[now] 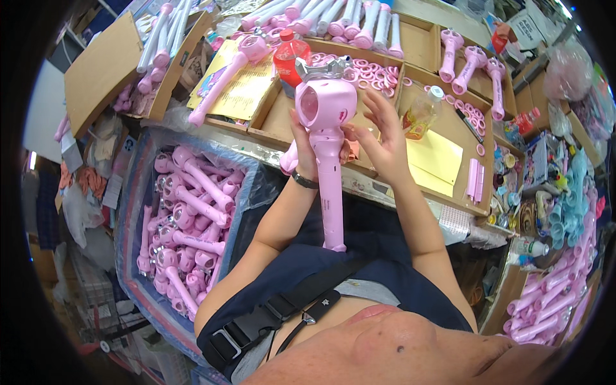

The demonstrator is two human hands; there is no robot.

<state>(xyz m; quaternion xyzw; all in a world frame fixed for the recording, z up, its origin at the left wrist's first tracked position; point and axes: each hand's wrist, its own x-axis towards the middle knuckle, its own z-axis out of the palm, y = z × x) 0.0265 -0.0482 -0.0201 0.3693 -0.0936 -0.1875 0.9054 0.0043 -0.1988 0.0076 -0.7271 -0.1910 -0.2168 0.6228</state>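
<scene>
A pink toy wand (330, 186) stands nearly upright before my body, its hollow rounded head topped by a silver crown piece. My left hand (304, 149) grips it just below the head from the left; some of those fingers are hidden behind it. My right hand (383, 141) is raised at the wand's right side, fingers spread and thumb close to the neck. Whether that thumb touches the wand I cannot tell. Part of another pink piece (290, 157) shows behind my left wrist.
A blue-edged, plastic-lined bin (131, 221) at left holds many pink wands. Across the bench are cardboard trays with pink rings (378, 74), a red-labelled bottle (292, 58), a clear bottle (423, 112), yellow paper (436, 163) and a wand (221, 83). More pink parts (545, 301) lie at right.
</scene>
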